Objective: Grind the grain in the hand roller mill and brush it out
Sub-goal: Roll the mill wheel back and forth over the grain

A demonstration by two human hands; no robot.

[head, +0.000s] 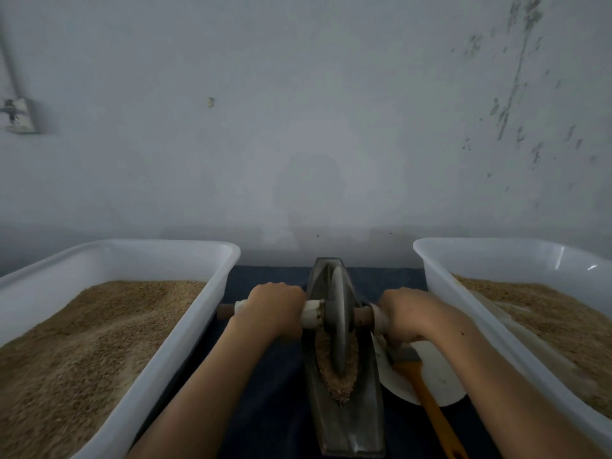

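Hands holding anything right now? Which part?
Both grip the roller mill's axle handles: left hand on the left white sleeve, right hand on the right sleeve, either side of the wheel.

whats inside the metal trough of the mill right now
Crushed brownish grain lies along the bottom of the metal trough, heaped around the roller wheel standing in it. The wheel hides whatever grain sits directly beneath it. Left hand and right hand grip the axle handles.
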